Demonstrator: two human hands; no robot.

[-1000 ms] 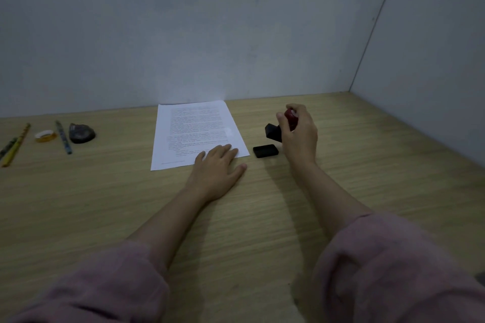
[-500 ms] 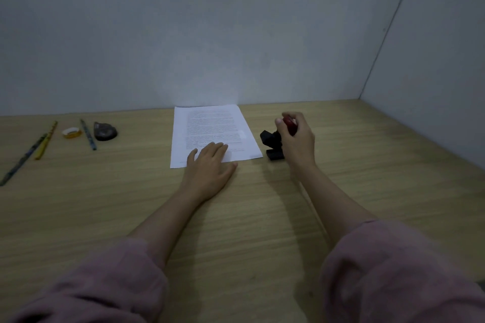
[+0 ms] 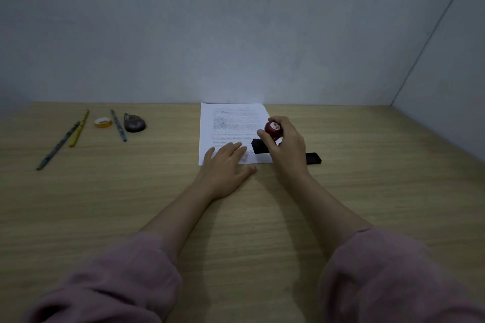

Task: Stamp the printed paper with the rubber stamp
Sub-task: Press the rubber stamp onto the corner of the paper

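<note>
A white printed paper lies on the wooden desk near the back wall. My left hand rests flat, fingers spread, on the paper's near edge. My right hand grips the rubber stamp by its round red knob; the stamp's black base sits over the paper's lower right corner. Whether the base touches the sheet I cannot tell. A flat black ink pad lies on the desk just right of the paper, partly hidden by my right hand.
At the far left of the desk lie two pencils, a small roll of tape, a pen and a dark grey lump. Walls close the desk at the back and right.
My right hand has carried the stamp left, from the ink pad onto the paper's lower right corner. My left hand stays on the paper. The camera has turned, shifting everything rightward.
</note>
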